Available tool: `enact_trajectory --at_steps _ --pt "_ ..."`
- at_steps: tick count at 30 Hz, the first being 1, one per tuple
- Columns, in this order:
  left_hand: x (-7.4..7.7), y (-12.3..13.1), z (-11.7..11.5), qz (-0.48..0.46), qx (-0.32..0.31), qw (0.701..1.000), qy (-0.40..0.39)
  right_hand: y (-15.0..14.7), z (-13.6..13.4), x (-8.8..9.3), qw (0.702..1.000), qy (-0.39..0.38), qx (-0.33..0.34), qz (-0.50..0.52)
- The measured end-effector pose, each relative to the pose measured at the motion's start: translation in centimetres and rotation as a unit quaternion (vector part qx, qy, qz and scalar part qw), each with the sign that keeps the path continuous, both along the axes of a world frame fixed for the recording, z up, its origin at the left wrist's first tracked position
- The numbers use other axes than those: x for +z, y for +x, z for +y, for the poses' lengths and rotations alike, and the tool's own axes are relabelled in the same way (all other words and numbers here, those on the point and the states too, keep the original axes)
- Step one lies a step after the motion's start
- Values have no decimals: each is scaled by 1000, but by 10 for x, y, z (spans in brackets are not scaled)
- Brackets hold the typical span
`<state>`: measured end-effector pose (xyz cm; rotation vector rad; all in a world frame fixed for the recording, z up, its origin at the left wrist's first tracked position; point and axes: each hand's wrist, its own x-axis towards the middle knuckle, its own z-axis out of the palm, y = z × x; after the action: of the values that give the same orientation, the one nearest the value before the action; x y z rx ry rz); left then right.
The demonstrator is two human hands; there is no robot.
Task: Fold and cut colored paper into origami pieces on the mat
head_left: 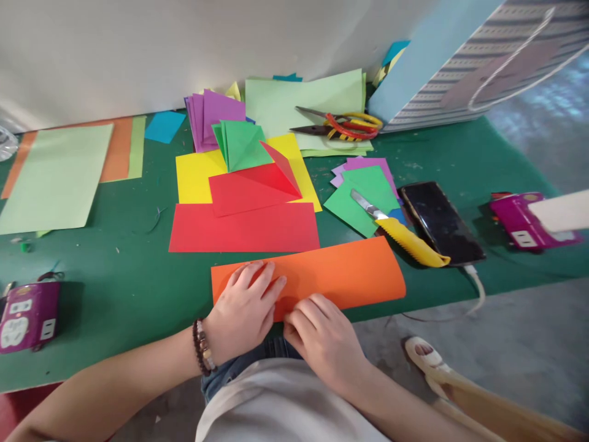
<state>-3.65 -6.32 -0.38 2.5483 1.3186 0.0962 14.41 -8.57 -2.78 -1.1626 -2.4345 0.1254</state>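
Note:
A folded sheet of orange paper (335,273) lies at the table's front edge, its right end curving over in a loose bend. My left hand (248,304) rests on the left part of this sheet, fingers stretched out and a little apart. At the sheet's near edge, my right hand (322,337) has its fingers curled together, pinching the paper there; the thumb tip is partly hidden. Just beyond lie a flat red paper strip (243,228), a folded red paper (253,187) and a yellow sheet (196,175). Folded green pieces (243,144) stand behind them.
A yellow utility knife (405,239) with its blade out lies right, against a phone (442,221) on a cable. Scissors (340,126) rest on pale green sheets (276,101). Purple power strips (32,316) sit at both sides; a paper bag (442,80) stands back right.

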Motion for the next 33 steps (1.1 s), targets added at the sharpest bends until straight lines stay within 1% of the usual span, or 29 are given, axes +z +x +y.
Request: enact_trajectory --at_steps 4,8,20,27,33 --pt "-1 0 0 -7 0 1000 5 8 3 3 999 -15 -26 -23" --pt "-2 -1 0 -8 2 1000 7 17 4 4 998 -23 -37 -35" --pt "-4 -3 1 -12 -7 1000 24 48 10 6 996 -11 -82 -29" --pt "-4 -3 3 -15 -4 999 34 61 11 5 996 -7 -90 -26" --pt "-7 -3 4 1 -9 999 46 80 14 3 992 0 -124 -25"
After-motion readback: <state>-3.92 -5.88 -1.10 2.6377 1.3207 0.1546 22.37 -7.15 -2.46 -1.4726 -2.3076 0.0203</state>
